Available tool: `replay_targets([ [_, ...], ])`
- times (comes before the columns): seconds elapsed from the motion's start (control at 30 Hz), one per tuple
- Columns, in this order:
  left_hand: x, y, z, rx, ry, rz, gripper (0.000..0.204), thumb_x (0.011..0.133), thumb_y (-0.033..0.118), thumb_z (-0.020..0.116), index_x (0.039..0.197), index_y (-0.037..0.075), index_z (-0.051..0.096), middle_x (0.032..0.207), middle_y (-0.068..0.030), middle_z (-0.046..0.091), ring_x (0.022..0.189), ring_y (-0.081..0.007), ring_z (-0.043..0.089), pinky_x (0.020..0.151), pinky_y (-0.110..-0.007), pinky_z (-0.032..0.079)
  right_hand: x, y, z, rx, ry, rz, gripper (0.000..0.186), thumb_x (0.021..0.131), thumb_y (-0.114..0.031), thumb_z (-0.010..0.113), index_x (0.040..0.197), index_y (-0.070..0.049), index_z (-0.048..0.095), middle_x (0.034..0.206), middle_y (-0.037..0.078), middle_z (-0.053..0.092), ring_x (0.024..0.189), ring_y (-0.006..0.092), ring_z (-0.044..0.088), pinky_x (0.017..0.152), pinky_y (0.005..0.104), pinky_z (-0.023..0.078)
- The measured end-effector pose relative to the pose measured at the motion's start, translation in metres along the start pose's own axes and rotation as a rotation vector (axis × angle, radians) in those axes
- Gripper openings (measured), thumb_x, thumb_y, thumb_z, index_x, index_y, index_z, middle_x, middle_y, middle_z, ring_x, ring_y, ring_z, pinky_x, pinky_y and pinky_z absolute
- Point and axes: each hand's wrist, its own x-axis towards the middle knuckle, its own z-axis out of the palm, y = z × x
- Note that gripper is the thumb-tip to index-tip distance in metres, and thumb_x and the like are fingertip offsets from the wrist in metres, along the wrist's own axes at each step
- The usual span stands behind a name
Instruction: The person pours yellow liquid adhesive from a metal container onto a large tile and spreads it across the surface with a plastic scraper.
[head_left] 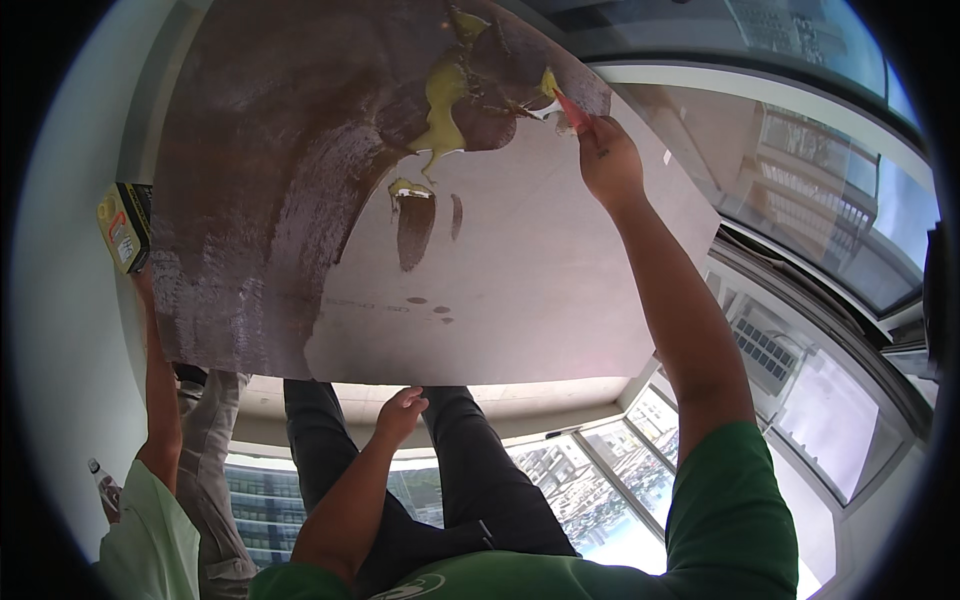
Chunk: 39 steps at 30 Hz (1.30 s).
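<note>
My right hand [610, 160] grips a small red spreader [574, 112] at the far right part of a large board [520, 270]. Yellow glue [548, 82] clings around the spreader's tip, next to a whitish wet patch. A thick yellow glue puddle [445, 105] runs down the board's far middle. Brown, streaky coating [270, 180] covers its left and far parts; the near right part is bare and pale, with a few brown smears. My left hand [402, 412] hovers by the board's near edge, fingers loosely bent and nothing visible in them.
At the left, a co-worker's arm [160, 390] reaches up to a yellow and black tin [125, 228] by the board's left edge. A clear bottle [103, 480] shows at lower left. A white wall [60, 250] rises on the left; window frames [800, 300] stand on the right.
</note>
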Motion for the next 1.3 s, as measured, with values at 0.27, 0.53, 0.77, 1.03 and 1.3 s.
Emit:
replay_targets([
  [0.27, 0.005, -0.007, 0.002, -0.007, 0.002, 0.032, 0.049, 0.09, 0.029, 0.07, 0.131, 0.003, 0.061, 0.118, -0.0149, 0.07, 0.119, -0.0261, 0.063, 0.104, -0.035, 0.046, 0.054, 0.062, 0.014, 0.277, -0.05, 0.562, 0.031, 0.085, -0.02, 0.053, 0.103, 0.0, 0.069, 0.084, 0.014, 0.067, 0.079, 0.0231, 0.064, 0.071, 0.0389, 0.049],
  [0.53, -0.002, -0.005, -0.003, -0.004, 0.026, 0.055, 0.048, 0.091, 0.028, 0.069, 0.13, 0.002, 0.061, 0.118, -0.0165, 0.069, 0.117, -0.0264, 0.064, 0.103, -0.035, 0.047, 0.105, 0.002, 0.035, 0.42, -0.143, 0.423, 0.028, 0.088, -0.02, 0.058, 0.105, 0.0, 0.069, 0.096, 0.016, 0.068, 0.085, 0.0247, 0.067, 0.076, 0.0377, 0.053],
  [0.77, 0.002, -0.002, 0.0, -0.033, -0.003, 0.112, 0.049, 0.091, 0.032, 0.068, 0.13, 0.003, 0.061, 0.119, -0.0177, 0.069, 0.117, -0.0285, 0.064, 0.102, -0.036, 0.047, 0.164, -0.026, 0.041, -0.026, -0.164, 0.067, 0.033, 0.088, -0.022, 0.059, 0.114, -0.005, 0.07, 0.099, 0.016, 0.07, 0.087, 0.028, 0.068, 0.077, 0.0386, 0.053],
  [1.03, 0.001, -0.006, -0.001, -0.012, 0.036, 0.103, 0.049, 0.09, 0.033, 0.068, 0.13, 0.005, 0.062, 0.121, -0.0179, 0.069, 0.117, -0.0287, 0.064, 0.102, -0.037, 0.048, 0.158, -0.137, 0.022, -0.035, -0.245, -0.078, 0.035, 0.095, -0.025, 0.053, 0.122, -0.01, 0.067, 0.105, 0.021, 0.071, 0.097, 0.0381, 0.067, 0.085, 0.0416, 0.051],
  [1.3, 0.009, -0.023, -0.003, -0.022, 0.094, 0.095, 0.05, 0.089, 0.027, 0.069, 0.132, 0.005, 0.06, 0.123, -0.0186, 0.068, 0.12, -0.0288, 0.063, 0.103, -0.037, 0.047, 0.066, -0.166, 0.02, -0.025, -0.293, -0.241, 0.029, 0.095, -0.022, 0.05, 0.113, -0.01, 0.068, 0.114, 0.016, 0.066, 0.107, 0.0361, 0.062, 0.092, 0.0457, 0.05],
])
